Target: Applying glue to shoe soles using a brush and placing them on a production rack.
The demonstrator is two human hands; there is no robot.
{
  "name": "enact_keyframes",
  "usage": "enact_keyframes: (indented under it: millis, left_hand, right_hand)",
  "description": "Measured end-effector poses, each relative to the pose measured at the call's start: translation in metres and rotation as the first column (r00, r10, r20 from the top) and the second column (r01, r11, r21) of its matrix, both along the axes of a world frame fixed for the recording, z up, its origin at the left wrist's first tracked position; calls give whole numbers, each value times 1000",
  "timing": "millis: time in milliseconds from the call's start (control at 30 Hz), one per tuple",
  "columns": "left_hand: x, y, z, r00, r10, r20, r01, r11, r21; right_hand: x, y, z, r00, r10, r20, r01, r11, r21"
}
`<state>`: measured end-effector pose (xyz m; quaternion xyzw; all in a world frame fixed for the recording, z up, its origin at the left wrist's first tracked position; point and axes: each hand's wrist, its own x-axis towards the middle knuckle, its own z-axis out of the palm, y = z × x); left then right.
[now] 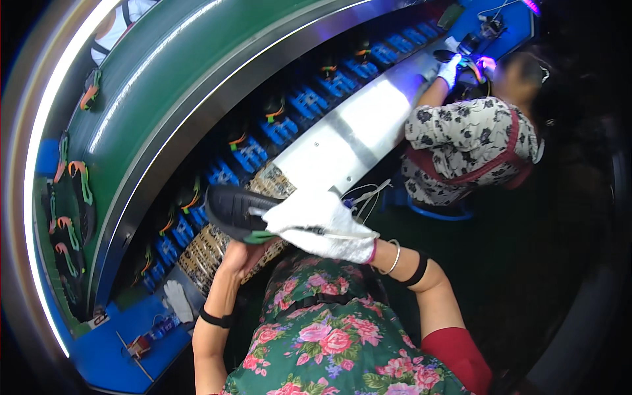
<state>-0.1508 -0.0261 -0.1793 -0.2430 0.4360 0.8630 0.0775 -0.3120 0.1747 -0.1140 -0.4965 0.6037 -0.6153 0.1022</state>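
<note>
A black sandal (238, 205) with a ridged sole and a green edge is held up in front of me. My left hand (246, 255), bare, grips it from below; most of its fingers are hidden behind the sandal. Over the sandal's right part lies my right hand (320, 220) in a white glove, its fingers pressed together and reaching onto the sole. A small pale tip shows at those fingertips; I cannot make out what it belongs to. A thin pale strip runs along the glove's underside.
Ahead, a metal-edged green conveyor (158, 72) carries sandals (80, 191). Beside it stands a row of blue racks (250, 155) with sandals. A white glove (178, 299) lies by a blue table (118, 365). Another person (471, 141) works at the right, near a white panel (349, 135).
</note>
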Motion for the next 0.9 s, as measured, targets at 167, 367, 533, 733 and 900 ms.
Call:
enact_keyframes:
  millis: [167, 367, 533, 733, 900]
  left_hand:
    - [20, -5, -13, 954, 273, 122, -296, 801, 520]
    - [2, 23, 5, 875, 442, -194, -230, 735, 638]
    - [-7, 42, -2, 898, 380, -224, -159, 752, 640]
    - [-11, 60, 12, 919, 331, -215, -46, 630, 775]
    - [4, 61, -12, 917, 326, -230, -81, 717, 693]
  right_hand:
    - [24, 4, 5, 993, -76, -91, 67, 993, -99]
    - [30, 12, 16, 952, -235, -197, 206, 966, -158]
    - [24, 13, 29, 929, -258, -265, 223, 962, -155]
    - [18, 6, 32, 912, -195, -360, 172, 980, -96]
    - [28, -4, 30, 990, 10, -142, -10, 1000, -1]
